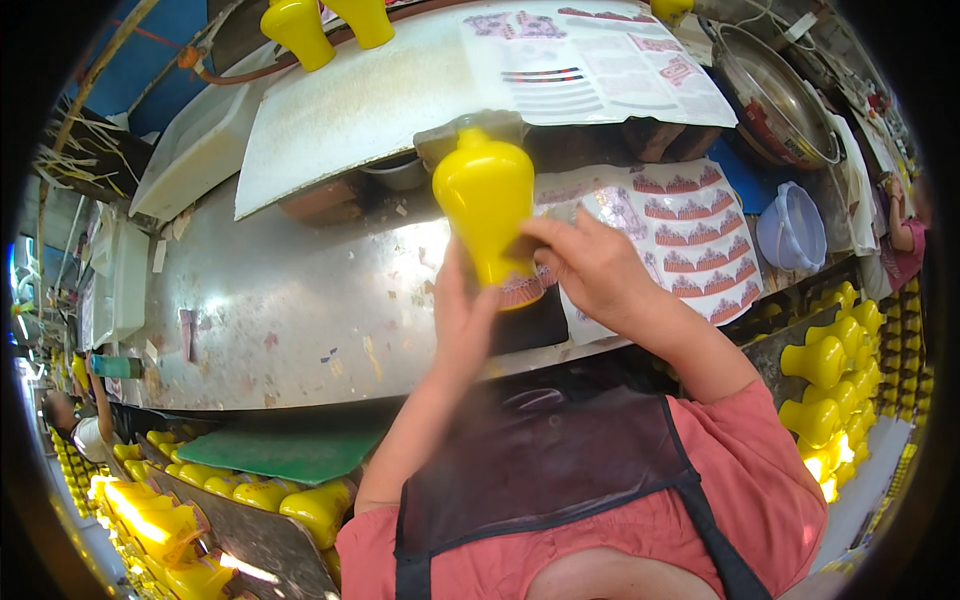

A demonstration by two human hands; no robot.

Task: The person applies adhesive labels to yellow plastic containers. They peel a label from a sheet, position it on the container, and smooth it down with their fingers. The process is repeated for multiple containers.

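A glossy yellow vase [484, 190] with broad shoulders and a narrow neck stands tilted over the near part of the metal table. Around its foot runs a reddish patterned decal band [520, 290]. My left hand [464, 312] is closed round the lower left side of the vase, slightly blurred. On the other side, my right hand [590, 262] pinches a small dark flat piece [522, 246] against the vase's lower wall. Right of the vase lies a sheet of printed decals [700, 235], with rows of red-brown crown-like bands. A black pad [535, 325] lies below the vase.
A raised white board [370, 110] at the back carries more printed sheets [620, 70]. Yellow vases [298, 35] stand at the far left edge. A lilac bucket [791, 228] and a metal basin [770, 95] are at right. Several yellow vases [815, 362] crowd both sides.
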